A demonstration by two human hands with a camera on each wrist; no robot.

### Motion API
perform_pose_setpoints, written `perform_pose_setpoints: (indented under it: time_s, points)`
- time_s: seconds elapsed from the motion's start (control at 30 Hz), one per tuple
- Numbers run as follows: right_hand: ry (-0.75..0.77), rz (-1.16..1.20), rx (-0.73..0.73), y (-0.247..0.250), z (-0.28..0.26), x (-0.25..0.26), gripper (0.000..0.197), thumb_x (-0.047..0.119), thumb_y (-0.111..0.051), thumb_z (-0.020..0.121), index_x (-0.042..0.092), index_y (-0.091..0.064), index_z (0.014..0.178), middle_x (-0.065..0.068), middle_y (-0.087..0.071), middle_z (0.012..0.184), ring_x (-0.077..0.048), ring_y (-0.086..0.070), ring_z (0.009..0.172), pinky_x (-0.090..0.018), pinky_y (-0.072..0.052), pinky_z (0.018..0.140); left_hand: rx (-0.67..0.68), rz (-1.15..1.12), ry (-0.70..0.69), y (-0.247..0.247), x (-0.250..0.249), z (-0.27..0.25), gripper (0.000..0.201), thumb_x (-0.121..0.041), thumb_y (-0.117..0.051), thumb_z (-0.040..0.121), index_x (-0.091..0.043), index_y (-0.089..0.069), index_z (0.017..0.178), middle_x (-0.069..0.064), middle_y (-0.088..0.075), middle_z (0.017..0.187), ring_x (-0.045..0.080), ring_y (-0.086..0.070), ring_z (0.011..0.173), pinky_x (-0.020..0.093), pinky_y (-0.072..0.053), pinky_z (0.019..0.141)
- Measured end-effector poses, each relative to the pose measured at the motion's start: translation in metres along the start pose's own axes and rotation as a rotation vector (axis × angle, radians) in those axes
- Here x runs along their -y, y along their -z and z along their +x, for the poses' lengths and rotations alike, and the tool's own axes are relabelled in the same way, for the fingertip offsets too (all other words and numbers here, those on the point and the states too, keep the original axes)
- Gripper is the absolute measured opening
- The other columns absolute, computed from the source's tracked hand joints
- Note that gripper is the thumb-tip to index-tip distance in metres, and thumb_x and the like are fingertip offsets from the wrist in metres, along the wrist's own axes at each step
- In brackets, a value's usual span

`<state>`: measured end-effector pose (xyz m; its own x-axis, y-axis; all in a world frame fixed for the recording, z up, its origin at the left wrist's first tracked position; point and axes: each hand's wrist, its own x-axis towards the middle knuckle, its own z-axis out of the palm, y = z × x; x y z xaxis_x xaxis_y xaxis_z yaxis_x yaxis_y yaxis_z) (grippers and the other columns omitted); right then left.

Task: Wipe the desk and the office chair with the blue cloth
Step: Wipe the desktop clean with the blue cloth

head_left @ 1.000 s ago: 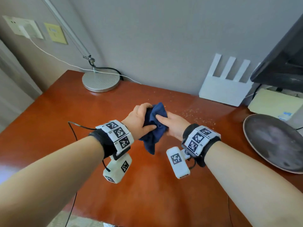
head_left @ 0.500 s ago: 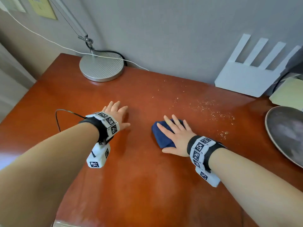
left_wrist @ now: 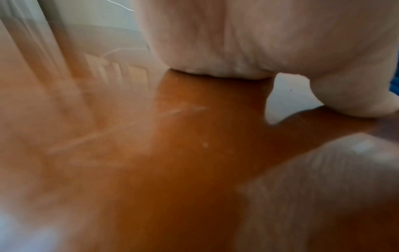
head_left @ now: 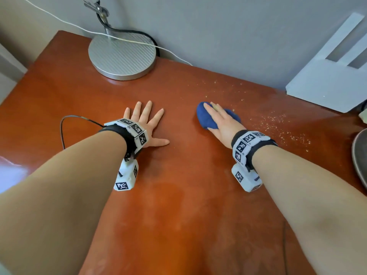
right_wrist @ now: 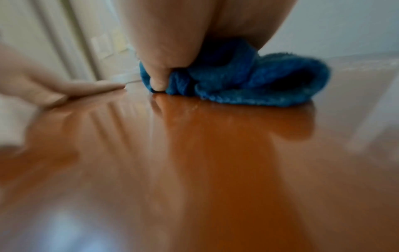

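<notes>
The blue cloth (head_left: 206,119) lies bunched on the red-brown desk (head_left: 178,185), right of centre. My right hand (head_left: 221,123) presses flat on top of it with straight fingers. In the right wrist view the thumb (right_wrist: 158,80) points down against the near edge of the cloth (right_wrist: 259,81). My left hand (head_left: 146,126) rests palm down on the bare desk with its fingers spread, about a hand's width left of the cloth. It holds nothing. The office chair is out of view.
Pale crumbs (head_left: 278,126) are scattered right of and behind the cloth. A round silver lamp base (head_left: 122,56) with cables stands at the back left. A white router (head_left: 327,84) leans at the back right. A dark plate (head_left: 360,155) sits at the right edge.
One second ago both hands held the cloth above the desk. The left hand let go and went flat on the desk. The right hand pressed the cloth down and slid it away toward the wall.
</notes>
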<state>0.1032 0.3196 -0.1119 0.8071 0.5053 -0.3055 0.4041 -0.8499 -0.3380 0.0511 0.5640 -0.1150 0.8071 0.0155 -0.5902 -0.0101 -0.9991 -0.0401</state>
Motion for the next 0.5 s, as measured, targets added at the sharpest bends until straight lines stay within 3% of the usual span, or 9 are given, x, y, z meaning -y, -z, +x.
perform_pose_setpoints:
  time_s: [0.1,0.2,0.27,0.33,0.43,0.5]
  points:
    - [0.055,0.173,-0.169,0.009,-0.007,0.009,0.061,0.012,-0.044,0.097,0.015,-0.013,0.148,-0.004,-0.014,0.155,-0.018,-0.018,0.141,-0.016,-0.01,0.107,0.018,0.003,-0.007,0.002,0.0,0.001,0.095,-0.078,-0.033,0.078,-0.038,0.024,0.142,0.003,0.029,0.152,0.03,0.021,0.141,0.05,0.006,0.114]
    - [0.277,0.038,0.013,0.0,-0.024,0.026,0.064,0.016,-0.05,0.094,0.018,-0.015,0.148,-0.004,-0.014,0.156,-0.018,-0.015,0.143,-0.02,-0.007,0.11,0.004,-0.056,-0.007,0.003,0.002,-0.001,0.077,-0.065,-0.03,0.089,-0.039,0.019,0.144,0.0,0.026,0.153,0.027,0.02,0.142,0.048,0.007,0.114]
    - [0.473,-0.226,0.104,-0.02,-0.032,0.029,0.06,0.033,-0.045,0.095,0.024,-0.018,0.148,-0.005,-0.019,0.155,-0.023,-0.017,0.142,-0.033,-0.01,0.113,-0.033,-0.112,-0.013,0.002,0.003,-0.003,0.066,-0.052,-0.028,0.096,-0.037,0.013,0.146,-0.001,0.022,0.155,0.025,0.018,0.143,0.045,0.007,0.115]
    - [0.508,-0.321,0.184,-0.03,-0.031,0.03,0.059,0.046,-0.036,0.09,0.024,-0.024,0.144,-0.011,-0.031,0.15,-0.03,-0.022,0.139,-0.048,-0.015,0.108,-0.08,-0.163,-0.008,0.002,0.006,0.0,0.064,-0.045,-0.029,0.099,-0.031,0.01,0.148,0.001,0.021,0.155,0.022,0.016,0.143,0.042,0.006,0.115]
    - [0.488,-0.279,0.154,-0.031,-0.011,0.021,0.061,0.04,-0.043,0.095,0.021,-0.019,0.148,-0.009,-0.014,0.155,-0.022,0.005,0.139,-0.049,0.0,0.113,-0.142,-0.149,0.053,0.003,0.007,0.009,0.069,-0.052,-0.028,0.096,-0.029,0.012,0.148,0.005,0.023,0.154,0.026,0.018,0.143,0.045,0.007,0.115]
    - [0.408,-0.226,0.14,-0.022,0.003,0.016,0.065,0.031,-0.05,0.095,0.021,-0.013,0.148,-0.006,-0.004,0.157,-0.021,0.01,0.141,-0.044,0.006,0.114,-0.115,-0.122,0.077,0.008,0.007,0.016,0.07,-0.057,-0.025,0.095,-0.031,0.013,0.147,0.003,0.023,0.155,0.027,0.019,0.142,0.049,0.008,0.114]
